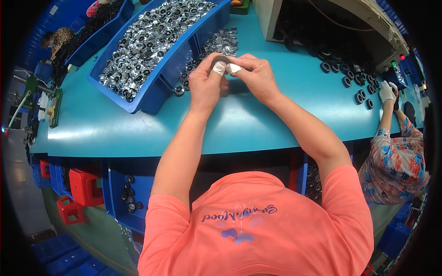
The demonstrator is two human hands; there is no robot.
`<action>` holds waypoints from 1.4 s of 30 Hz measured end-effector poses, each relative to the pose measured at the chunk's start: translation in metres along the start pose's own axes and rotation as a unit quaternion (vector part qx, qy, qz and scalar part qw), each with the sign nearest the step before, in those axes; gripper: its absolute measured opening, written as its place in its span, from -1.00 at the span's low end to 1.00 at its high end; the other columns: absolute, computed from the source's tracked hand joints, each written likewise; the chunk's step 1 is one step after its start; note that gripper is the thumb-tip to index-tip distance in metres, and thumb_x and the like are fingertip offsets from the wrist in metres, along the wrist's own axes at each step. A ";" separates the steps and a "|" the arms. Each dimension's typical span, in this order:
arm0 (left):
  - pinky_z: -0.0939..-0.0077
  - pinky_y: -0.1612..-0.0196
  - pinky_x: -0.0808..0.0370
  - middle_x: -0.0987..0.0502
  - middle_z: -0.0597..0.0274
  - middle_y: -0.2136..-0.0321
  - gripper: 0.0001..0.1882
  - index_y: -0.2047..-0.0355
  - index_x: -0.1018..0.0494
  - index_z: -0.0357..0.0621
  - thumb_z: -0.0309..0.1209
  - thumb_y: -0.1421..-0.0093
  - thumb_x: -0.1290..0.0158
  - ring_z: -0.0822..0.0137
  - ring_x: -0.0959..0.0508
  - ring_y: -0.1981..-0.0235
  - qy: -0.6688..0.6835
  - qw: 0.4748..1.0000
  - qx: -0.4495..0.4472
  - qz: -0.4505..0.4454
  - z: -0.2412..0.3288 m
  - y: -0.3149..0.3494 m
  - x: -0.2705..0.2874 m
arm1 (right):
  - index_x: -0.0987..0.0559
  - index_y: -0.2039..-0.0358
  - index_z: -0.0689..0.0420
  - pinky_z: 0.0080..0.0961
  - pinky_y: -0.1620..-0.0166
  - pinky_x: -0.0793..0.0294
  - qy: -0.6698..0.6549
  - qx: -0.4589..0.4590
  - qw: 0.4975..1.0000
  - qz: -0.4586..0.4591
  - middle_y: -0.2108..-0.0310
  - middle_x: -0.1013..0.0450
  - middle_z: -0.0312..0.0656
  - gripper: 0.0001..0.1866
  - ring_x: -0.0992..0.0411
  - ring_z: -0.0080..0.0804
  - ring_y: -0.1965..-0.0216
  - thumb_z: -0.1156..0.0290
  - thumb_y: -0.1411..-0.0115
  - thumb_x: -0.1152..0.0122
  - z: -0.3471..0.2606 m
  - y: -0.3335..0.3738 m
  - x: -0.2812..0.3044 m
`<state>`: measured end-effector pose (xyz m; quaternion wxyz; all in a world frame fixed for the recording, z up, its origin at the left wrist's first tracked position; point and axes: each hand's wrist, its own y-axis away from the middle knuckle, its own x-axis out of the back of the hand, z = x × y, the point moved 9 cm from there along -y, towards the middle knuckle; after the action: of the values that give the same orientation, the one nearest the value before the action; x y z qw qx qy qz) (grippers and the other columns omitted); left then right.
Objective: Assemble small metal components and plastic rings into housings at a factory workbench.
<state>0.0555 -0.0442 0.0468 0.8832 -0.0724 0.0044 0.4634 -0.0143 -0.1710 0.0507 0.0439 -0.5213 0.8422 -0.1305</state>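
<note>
Above the teal tabletop [248, 115], my left hand [205, 87] and my right hand [258, 79] meet at a small black ring [221, 59], which looks like a little rubber tire. Fingers of both hands are closed around it, and they partly hide it. White wrapping covers both thumb tips, which press at the near side of the ring. Whether anything sits inside the ring cannot be made out. Just left of my hands, loose silvery wheel hubs with dark centres [222, 42] lie on the table beside a blue bin [168, 76].
Silvery hubs [152, 41] fill the blue bin. Black tires [359, 97] lie scattered at right, before a large pale-framed box [276, 20]. A co-worker's gloved hand [387, 92] is beyond them. Below the table edge, a blue drawer [126, 216] holds several wheels; red stools [85, 186] stand left.
</note>
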 end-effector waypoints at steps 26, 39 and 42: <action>0.63 0.39 -0.52 -0.53 0.25 0.21 -0.53 -0.28 -0.27 -0.15 -0.49 -0.37 0.06 0.53 -0.49 0.40 0.006 0.998 0.029 -0.054 -0.012 -0.007 -0.005 | -0.50 -0.12 0.32 -0.45 0.13 -0.61 -0.116 -0.124 0.985 -0.044 0.11 -0.55 -0.03 -0.52 -0.55 -0.37 0.17 0.42 -0.20 -0.25 0.019 -0.006 -0.006; 0.20 0.16 -0.58 -0.58 -0.11 0.17 -0.45 -0.14 -0.36 -0.19 -0.67 -0.08 -0.04 -0.02 -0.62 0.21 -0.352 0.907 -0.230 -0.031 0.021 0.015 -0.024 | -0.55 0.00 0.34 -0.49 0.27 -0.55 -0.112 -0.193 0.974 -0.040 0.24 -0.56 -0.11 -0.61 -0.54 -0.42 0.33 0.45 -0.19 -0.31 0.040 -0.001 -0.007; 0.14 0.17 -0.57 -0.57 -0.13 0.19 -0.46 -0.10 -0.38 -0.21 -0.69 -0.05 -0.02 -0.11 -0.60 0.21 -0.392 0.893 -0.218 -0.026 0.020 0.018 -0.026 | -0.56 0.00 0.33 -0.49 0.27 -0.55 -0.110 -0.213 0.970 -0.025 0.24 -0.56 -0.12 -0.63 -0.53 -0.42 0.33 0.49 -0.17 -0.30 0.042 0.001 -0.007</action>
<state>0.0249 -0.0529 0.0668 0.7869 -0.0760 -0.4451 0.4206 -0.0031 -0.1722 0.0098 0.0205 -0.5509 0.8272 0.1090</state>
